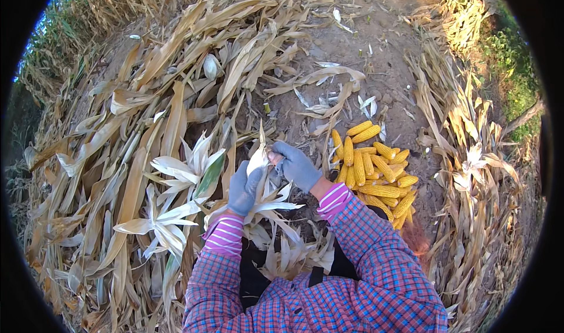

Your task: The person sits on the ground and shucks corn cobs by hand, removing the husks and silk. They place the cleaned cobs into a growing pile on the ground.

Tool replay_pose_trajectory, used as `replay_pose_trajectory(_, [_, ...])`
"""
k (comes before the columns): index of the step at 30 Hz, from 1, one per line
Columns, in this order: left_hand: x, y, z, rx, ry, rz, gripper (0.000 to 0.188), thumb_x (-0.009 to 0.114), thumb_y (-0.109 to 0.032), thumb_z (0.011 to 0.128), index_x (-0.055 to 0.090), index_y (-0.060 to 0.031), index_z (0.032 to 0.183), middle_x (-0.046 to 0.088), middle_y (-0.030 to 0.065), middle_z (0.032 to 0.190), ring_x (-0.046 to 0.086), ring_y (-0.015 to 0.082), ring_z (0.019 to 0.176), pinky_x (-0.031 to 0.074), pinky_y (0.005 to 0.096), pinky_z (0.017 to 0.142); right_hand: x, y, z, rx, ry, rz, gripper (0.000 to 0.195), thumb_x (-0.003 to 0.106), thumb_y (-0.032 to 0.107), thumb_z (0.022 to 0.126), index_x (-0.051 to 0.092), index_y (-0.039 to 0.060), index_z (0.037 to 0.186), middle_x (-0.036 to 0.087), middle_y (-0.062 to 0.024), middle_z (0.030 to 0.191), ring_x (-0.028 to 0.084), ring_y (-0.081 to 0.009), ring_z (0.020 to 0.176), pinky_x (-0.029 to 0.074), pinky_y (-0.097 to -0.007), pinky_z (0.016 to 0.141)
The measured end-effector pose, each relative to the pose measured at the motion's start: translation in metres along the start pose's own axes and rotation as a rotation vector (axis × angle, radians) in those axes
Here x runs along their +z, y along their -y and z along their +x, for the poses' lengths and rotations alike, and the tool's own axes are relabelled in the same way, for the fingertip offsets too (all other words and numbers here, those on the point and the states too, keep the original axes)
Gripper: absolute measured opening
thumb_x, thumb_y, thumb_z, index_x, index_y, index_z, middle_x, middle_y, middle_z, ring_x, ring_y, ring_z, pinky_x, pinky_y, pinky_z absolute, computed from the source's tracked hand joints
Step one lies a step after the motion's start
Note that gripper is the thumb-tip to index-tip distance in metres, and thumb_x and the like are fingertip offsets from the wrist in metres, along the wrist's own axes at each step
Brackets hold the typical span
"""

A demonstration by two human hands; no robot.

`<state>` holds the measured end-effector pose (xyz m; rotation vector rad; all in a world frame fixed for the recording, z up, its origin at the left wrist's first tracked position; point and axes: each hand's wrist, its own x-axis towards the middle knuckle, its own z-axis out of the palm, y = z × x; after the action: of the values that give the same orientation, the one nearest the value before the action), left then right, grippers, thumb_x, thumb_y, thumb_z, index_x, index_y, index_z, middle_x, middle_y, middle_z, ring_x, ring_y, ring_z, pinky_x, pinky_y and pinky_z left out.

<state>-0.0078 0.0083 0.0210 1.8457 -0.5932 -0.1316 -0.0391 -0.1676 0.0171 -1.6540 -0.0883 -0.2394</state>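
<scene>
A corn ear in its pale husk [259, 159] stands with its pointed tip away from me, gripped low by my left hand [245, 188] in a grey glove. My right hand [297, 165], gloved too, has its fingers curled at the right side of this husk near the tip. A bare digit shows at the glove's worn end. Opened husks [275, 206] spread out below the hands. To the right of my right hand lies a heap of bare yellow corn ears [374, 170].
Dry cornstalks and leaves [132, 157] cover the ground on the left, with opened white husks [163, 223] on top. An ear in husk [211, 66] lies farther off among them. More stalks [454, 126] line the right side, beyond bare soil [387, 68].
</scene>
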Motion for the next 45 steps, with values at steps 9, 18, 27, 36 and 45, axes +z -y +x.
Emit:
replay_pose_trajectory(9, [-0.007, 0.033, -0.001, -0.156, -0.123, -0.356, 0.042, 0.054, -0.028, 0.096, 0.054, 0.007, 0.119, 0.062, 0.0083, 0.104, 0.054, 0.0131, 0.091, 0.045, 0.0275, 0.082, 0.006, -0.003, -0.005, -0.053, 0.256, -0.464, 0.021, 0.059, 0.021, 0.084, 0.058, 0.0, 0.088, 0.058, -0.0184, 0.073, 0.059, -0.0294, 0.064, 0.046, -0.036, 0.061])
replay_pose_trajectory(18, [-0.056, 0.052, 0.022, -0.362, -0.323, -0.713, 0.073, 0.049, -0.067, 0.086, 0.049, -0.0093, 0.13, 0.059, 0.0078, 0.102, 0.061, 0.0182, 0.083, 0.053, 0.0325, 0.069, 0.043, -0.005, -0.055, 0.171, 1.147, -0.649, 0.025, 0.057, 0.024, 0.078, 0.07, 0.0073, 0.092, 0.067, -0.0187, 0.08, 0.065, -0.0354, 0.076, 0.05, -0.0439, 0.072])
replay_pose_trajectory(27, [-0.032, 0.044, 0.012, -0.23, -0.09, -0.508, 0.048, 0.033, -0.039, 0.103, 0.044, -0.0056, 0.134, 0.057, 0.0081, 0.119, 0.056, 0.0156, 0.105, 0.046, 0.0292, 0.091, 0.004, -0.006, 0.002, 0.075, -0.031, -0.007, 0.024, 0.057, 0.023, 0.093, 0.062, 0.0021, 0.103, 0.063, -0.0082, 0.083, 0.059, -0.0145, 0.077, 0.048, -0.0315, 0.071])
replay_pose_trajectory(36, [-0.029, 0.046, -0.003, 0.134, 0.28, 0.104, 0.038, 0.044, -0.013, 0.098, 0.044, -0.0022, 0.135, 0.055, 0.0124, 0.126, 0.056, 0.0204, 0.112, 0.043, 0.0301, 0.096, 0.006, 0.017, 0.01, 0.276, 0.297, 0.279, 0.042, 0.056, 0.032, 0.095, 0.056, -0.0012, 0.121, 0.063, -0.0036, 0.102, 0.058, -0.0107, 0.092, 0.045, -0.0255, 0.085])
replay_pose_trajectory(45, [-0.017, 0.009, 0.001, -0.427, 0.214, -0.532, 0.043, 0.048, -0.036, 0.098, 0.054, -0.002, 0.123, 0.061, 0.0046, 0.104, 0.057, 0.0121, 0.095, 0.046, 0.0257, 0.085, 0.023, -0.014, 0.009, 0.067, -0.054, 0.23, 0.039, 0.05, 0.035, 0.098, 0.062, -0.0014, 0.105, 0.061, -0.0021, 0.086, 0.056, -0.0095, 0.08, 0.047, -0.0249, 0.075])
